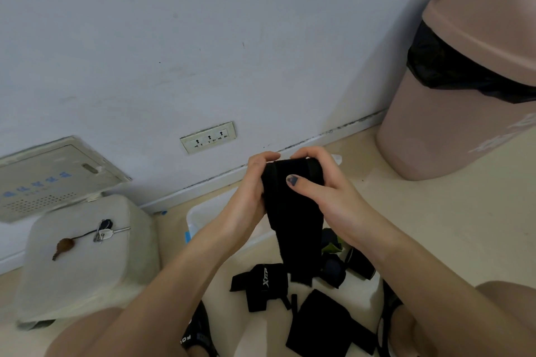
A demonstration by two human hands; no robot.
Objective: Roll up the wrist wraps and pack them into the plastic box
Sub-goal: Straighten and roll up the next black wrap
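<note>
Lying on beige floor (435, 226) by white wall (203, 38): wrist wraps (319, 324).

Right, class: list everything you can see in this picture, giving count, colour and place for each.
held wrap: one, black, gripped at its top by both hands, tail hanging down
loose wraps: several, black, on the floor below the hands; exact count unclear
box: one, clear plastic, on the floor behind the hands, mostly hidden
lid: one, whitish, on the floor at left
keys: one bunch, silver with a brown fob, on the lid
socket: one, white, low on the wall
panel: one, off-white, low on the wall at left
bin: one, pink with black liner, at right
left hand: grips the wrap's left side
right hand: grips the wrap's right side, thumb on front
</note>
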